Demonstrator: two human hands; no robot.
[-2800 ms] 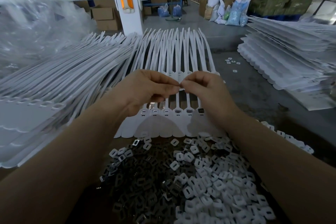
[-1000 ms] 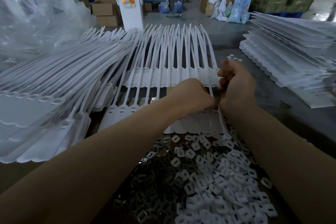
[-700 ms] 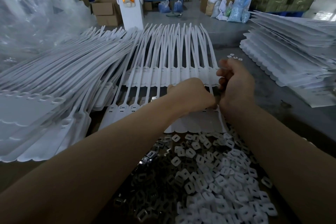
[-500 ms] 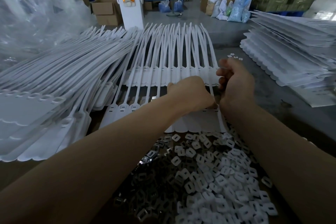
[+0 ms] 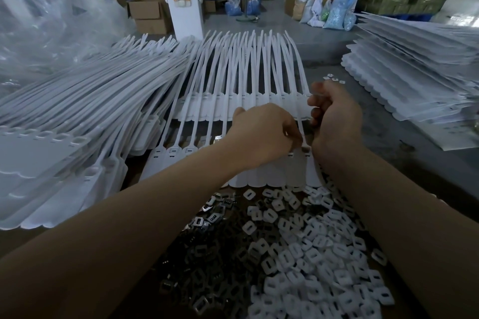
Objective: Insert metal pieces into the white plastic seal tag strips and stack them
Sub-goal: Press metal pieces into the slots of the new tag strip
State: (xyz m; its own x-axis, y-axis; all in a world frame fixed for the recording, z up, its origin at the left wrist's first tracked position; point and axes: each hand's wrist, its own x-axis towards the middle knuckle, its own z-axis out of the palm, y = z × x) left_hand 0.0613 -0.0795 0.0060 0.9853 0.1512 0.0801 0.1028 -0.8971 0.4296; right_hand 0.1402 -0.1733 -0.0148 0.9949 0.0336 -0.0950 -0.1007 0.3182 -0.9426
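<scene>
Both hands curled | left (image 5: 264,132), right (image 5: 337,116) pinching strip (image 5: 300,122)

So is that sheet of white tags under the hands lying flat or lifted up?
Flat. The tag sheet lies on the table, scalloped edge toward the loose pieces, while the left hand and right hand work at its rightmost strip.

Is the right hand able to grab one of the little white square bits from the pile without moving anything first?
Probably yes. The pile of white pieces lies open just under the right hand, nothing covering it. But its fingers are curled by the strip, so they might be busy.
</scene>
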